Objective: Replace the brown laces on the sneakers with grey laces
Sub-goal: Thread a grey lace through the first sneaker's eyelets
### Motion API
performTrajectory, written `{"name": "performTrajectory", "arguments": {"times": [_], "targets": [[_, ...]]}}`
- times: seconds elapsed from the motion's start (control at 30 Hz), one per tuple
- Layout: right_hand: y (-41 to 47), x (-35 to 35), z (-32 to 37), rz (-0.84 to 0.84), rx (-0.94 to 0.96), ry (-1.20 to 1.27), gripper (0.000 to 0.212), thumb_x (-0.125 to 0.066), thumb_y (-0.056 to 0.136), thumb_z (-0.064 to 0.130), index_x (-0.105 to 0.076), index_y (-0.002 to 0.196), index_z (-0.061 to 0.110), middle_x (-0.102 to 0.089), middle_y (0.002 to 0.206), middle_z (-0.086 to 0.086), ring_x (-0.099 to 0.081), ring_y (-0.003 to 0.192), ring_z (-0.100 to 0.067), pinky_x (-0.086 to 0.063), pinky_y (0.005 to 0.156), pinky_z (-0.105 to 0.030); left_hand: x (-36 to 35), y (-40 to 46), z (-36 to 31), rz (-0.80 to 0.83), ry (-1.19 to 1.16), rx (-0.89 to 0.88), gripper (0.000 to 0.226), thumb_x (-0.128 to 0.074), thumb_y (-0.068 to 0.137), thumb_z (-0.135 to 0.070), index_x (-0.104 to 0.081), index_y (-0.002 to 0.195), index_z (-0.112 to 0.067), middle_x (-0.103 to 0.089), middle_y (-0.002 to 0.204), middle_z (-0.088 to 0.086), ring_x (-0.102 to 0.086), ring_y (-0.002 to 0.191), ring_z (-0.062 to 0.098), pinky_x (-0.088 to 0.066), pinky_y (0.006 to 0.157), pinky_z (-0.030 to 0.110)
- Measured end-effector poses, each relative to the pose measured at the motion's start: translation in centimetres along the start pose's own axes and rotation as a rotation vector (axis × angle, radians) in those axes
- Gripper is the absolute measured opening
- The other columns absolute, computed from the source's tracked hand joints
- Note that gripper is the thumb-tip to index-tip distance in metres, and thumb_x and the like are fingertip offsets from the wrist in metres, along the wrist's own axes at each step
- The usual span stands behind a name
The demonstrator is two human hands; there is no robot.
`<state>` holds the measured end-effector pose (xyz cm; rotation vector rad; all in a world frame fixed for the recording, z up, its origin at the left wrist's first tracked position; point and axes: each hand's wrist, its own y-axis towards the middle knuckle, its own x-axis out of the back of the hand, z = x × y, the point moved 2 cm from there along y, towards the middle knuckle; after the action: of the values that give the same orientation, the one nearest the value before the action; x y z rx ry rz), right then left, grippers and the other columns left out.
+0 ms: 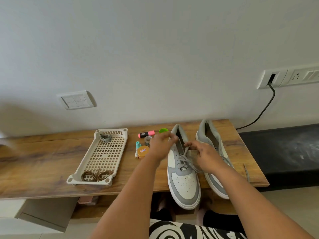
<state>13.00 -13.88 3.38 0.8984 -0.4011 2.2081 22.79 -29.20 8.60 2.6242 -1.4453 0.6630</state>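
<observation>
Head view: both hands [183, 149] pinch grey lace [186, 151]; sneaker [183, 183] toe overhangs table edge [120, 191].

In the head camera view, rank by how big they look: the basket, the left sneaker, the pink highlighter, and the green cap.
1. Basket and left sneaker: too alike to rank.
2. Pink highlighter.
3. Green cap, partly hidden by the left hand.

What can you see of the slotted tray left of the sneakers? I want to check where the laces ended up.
The tray is a cream, plastic-looking rectangle with a gridded, perforated floor, a low rim and round corner feet. It lies flat on the wooden table, angled, left of the sneakers. A bundle of brown laces rests at its near end and a coiled grey lace at its far end. Neither hand touches it.
</observation>
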Motion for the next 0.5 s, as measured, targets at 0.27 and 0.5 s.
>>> {"name": "performTrajectory", "arguments": {"times": [0.27, 0.5], "targets": [[0.2, 0.0, 0.0, 0.013, -0.014, 0.006, 0.06, -0.039, 0.088, -0.008, -0.06, 0.118, 0.04, -0.063, 0.123, 0.003, -0.059, 0.116, -0.014, -0.049, 0.099, -0.038, 5.5, -0.7, 0.6, -0.239, -0.914, 0.288, 0.027, -0.051, 0.088, -0.031, -0.058, 0.065, -0.018, -0.073, 0.093, 0.001, -0.061, 0.092, 0.021, -0.043, 0.084, 0.039], [0.2, -0.3, -0.1, 0.016, -0.023, -0.005, 0.063, -0.04, 0.085, -0.003, -0.055, 0.114, 0.051, -0.061, 0.121, 0.0, -0.062, 0.109, -0.014, -0.052, 0.095, -0.039, -0.2, 0.2, 0.8, -0.034, 0.769, -0.156, 0.036, -0.05, 0.093, -0.058, -0.056, 0.125, -0.044, -0.032, 0.151, 0.0, -0.021, 0.142, 0.029, -0.026, 0.112, 0.053]]}}
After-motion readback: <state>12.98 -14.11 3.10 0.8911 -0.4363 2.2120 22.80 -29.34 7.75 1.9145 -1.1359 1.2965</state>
